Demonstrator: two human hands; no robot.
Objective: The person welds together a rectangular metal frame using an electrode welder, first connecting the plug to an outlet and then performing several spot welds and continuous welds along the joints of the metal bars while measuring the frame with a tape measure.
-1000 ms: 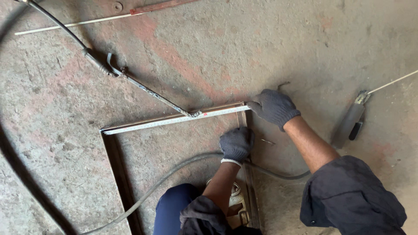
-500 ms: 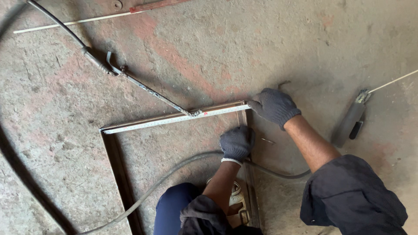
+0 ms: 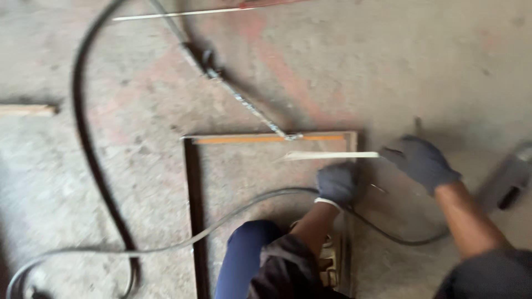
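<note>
We are crouching over a rough grey concrete floor [image 3: 454,61], and the picture is blurred. At the far left a pale wooden strip [image 3: 25,109] is lying flat on the floor. Just right of it, a thick black cable [image 3: 83,138] is curving from the far edge down toward the near left corner. A thinner grey cable [image 3: 183,242] is running from there rightward, crossing a rusty rectangular steel frame [image 3: 193,210] that is lying flat on the floor. Far behind the frame a thin white rod [image 3: 177,13] is lying, and a long metal rod with a clamp [image 3: 244,102] is slanting down to touch the frame's far bar near its middle.

Inside the frame's right part, our left hand [image 3: 337,182], in a dark grey glove, is resting closed on the frame's right bar; we cannot tell how tightly it is gripping. Below it our blue trouser knee [image 3: 244,260] is showing.

A pale flat metal strip [image 3: 327,156] is lying just near of the far bar, and our gloved right hand [image 3: 422,161] is pinching its right end with curled fingers. At the far right edge a grey-handled tool [image 3: 507,180] is lying on the floor.
</note>
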